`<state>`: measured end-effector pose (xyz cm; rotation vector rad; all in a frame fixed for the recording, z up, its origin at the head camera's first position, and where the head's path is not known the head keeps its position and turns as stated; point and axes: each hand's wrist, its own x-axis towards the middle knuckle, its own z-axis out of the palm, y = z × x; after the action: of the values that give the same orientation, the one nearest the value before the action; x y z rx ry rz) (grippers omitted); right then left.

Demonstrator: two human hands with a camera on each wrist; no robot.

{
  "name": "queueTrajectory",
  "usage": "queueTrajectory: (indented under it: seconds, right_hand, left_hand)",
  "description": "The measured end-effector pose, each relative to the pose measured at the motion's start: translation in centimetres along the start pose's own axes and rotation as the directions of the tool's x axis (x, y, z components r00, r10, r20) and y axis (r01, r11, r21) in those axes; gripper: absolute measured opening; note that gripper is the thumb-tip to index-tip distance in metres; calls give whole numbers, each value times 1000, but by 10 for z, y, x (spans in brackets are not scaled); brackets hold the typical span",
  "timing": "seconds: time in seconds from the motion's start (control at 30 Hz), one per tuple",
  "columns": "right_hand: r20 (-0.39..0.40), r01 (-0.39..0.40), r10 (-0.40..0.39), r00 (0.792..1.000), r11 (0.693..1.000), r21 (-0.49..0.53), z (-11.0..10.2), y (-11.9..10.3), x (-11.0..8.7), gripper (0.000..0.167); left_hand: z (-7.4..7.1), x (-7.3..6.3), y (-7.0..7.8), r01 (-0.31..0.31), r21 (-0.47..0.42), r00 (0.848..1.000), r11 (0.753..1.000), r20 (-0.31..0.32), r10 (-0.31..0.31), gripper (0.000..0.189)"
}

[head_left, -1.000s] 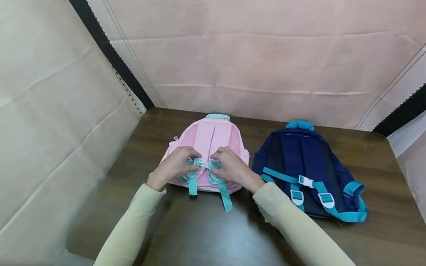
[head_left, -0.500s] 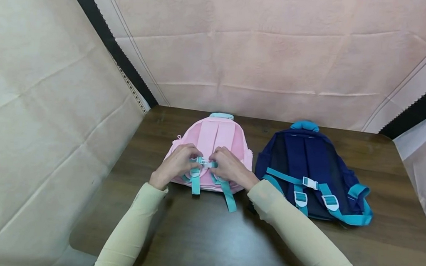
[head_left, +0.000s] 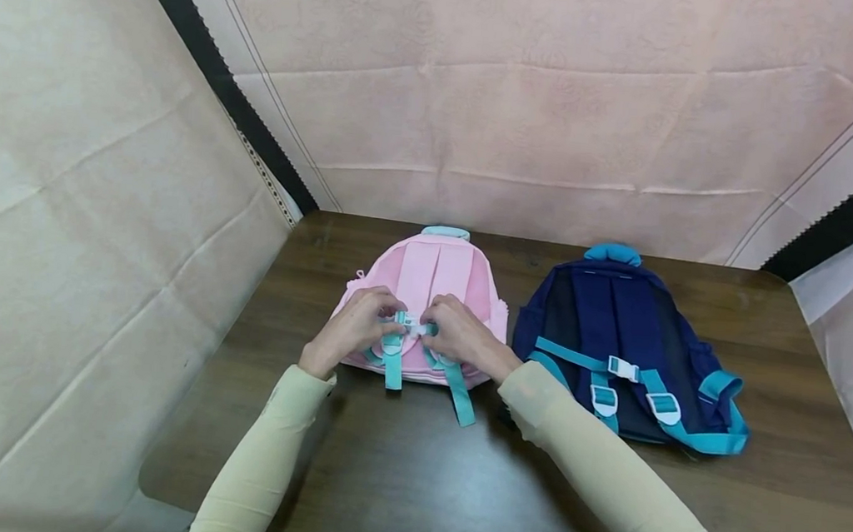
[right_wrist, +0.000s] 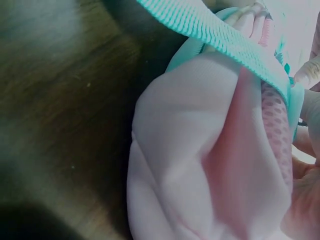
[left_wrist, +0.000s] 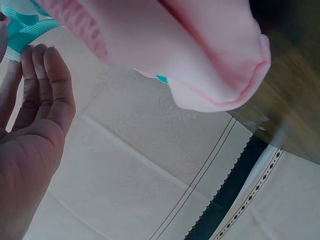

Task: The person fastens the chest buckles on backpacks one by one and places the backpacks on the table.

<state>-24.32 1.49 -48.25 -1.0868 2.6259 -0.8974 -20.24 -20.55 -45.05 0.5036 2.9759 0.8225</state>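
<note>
A pink backpack (head_left: 437, 271) lies on the table with its shoulder-strap side up. White buckle pieces (head_left: 416, 327) on turquoise straps (head_left: 392, 372) meet at its lower middle. My left hand (head_left: 359, 321) pinches the buckle's left end between thumb and fingers. From the other side my right hand (head_left: 466, 336) pinches the right end. The fingertips partly cover the buckle, so whether its halves are locked cannot be told. In the left wrist view the left fingers (left_wrist: 52, 85) touch the turquoise strap (left_wrist: 32, 35). A turquoise strap (right_wrist: 215, 32) crosses the pink fabric in the right wrist view.
To the right lies a navy backpack (head_left: 567, 298) with turquoise straps and a white buckle (head_left: 623, 368) joining them. Both bags are on a brown wooden table (head_left: 411, 465). Pale fabric walls (head_left: 528, 124) stand behind and at the sides.
The head view has shifted slightly, so both bags appear a little farther right. The hands stay at the buckle, and its pieces look slightly closer between the fingers.
</note>
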Motion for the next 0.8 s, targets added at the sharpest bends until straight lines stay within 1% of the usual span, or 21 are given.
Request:
queueTrajectory:
  seconds: [0.1,0.13,0.2,0.23,0.33,0.37,0.6,0.8]
  right_hand:
    - [-23,25,-24,999,999,28,-1,3,-2,30]
    - [-39,42,-41,998,999,27,2,8,-2,30]
    - [-59,53,-51,997,998,33,1,9,-3,30]
    - [-63,40,-38,997,999,36,-4,1,-6,30]
    - [-88,40,-37,995,999,36,-4,2,-8,30]
    - [-88,30,-27,996,999,38,-7,-1,-10,30]
    - [-127,18,-13,992,999,38,-12,-3,-15,31]
    - [-145,33,-26,989,998,48,-15,-2,-16,32]
  left_hand:
    - [-1,-1,-1,-2,5,1000,1000,-9,2,32]
    - [-1,-1,-1,-4,5,1000,1000,-11,4,32]
    - [-1,-2,-1,-11,5,1000,1000,-16,11,31]
    - [-1,-2,-2,-14,6,1000,1000,-16,14,31]
    - [-2,-2,-2,-21,0,1000,1000,-18,21,30]
    - [-2,-2,-2,-22,0,1000,1000,-19,22,30]
    - [-2,-2,-3,-24,2,1000,1000,-18,24,28]
    - [-1,-2,-3,-30,4,999,1000,-23,31,27]
